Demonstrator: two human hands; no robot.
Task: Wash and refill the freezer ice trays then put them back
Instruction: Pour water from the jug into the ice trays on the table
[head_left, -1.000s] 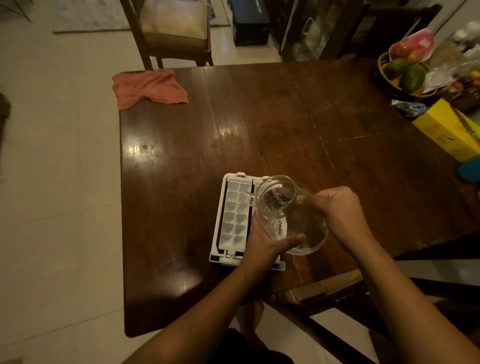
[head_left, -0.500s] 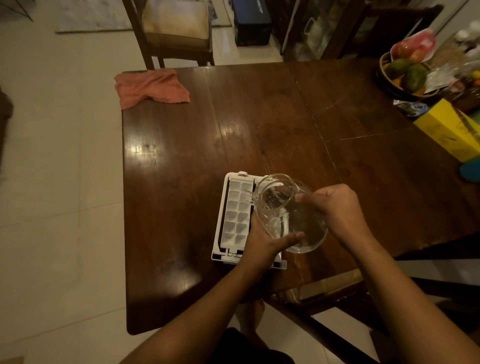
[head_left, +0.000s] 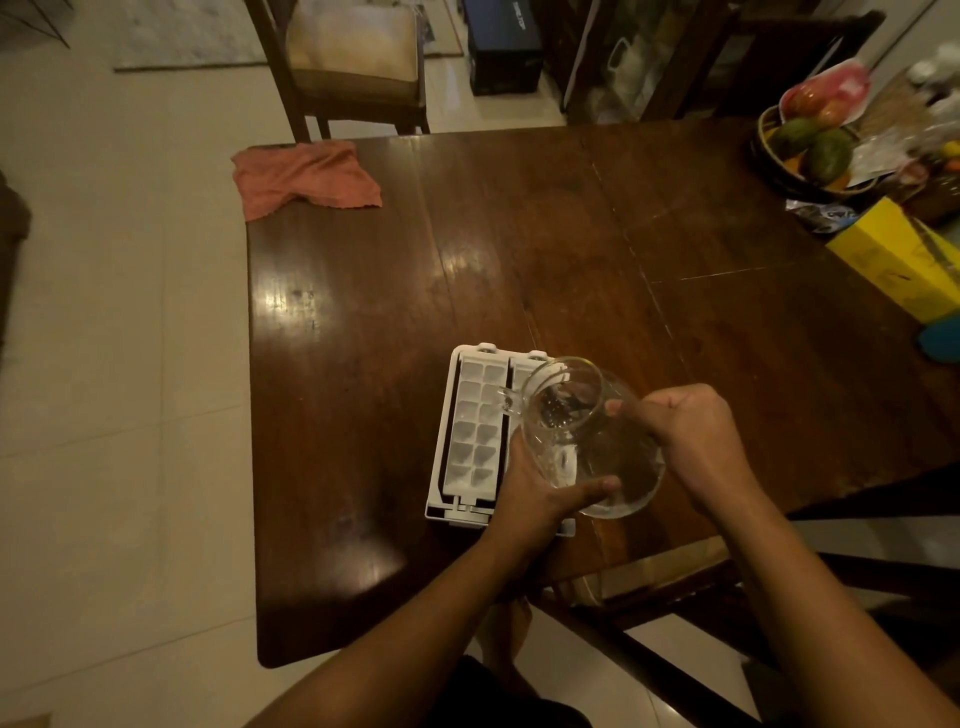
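Both hands on the glass pitcher (head_left: 597, 441): left hand (head_left: 540, 493) cups its underside, right hand (head_left: 691, 431) curled round the handle side, spout tipped over the white ice tray (head_left: 475, 431) on the wooden table (head_left: 363, 364).

Both forearms bare, left hand (head_left: 537, 501) and right hand (head_left: 693, 434) uncovered; a dark garment (head_left: 519, 709) shows at the bottom edge.
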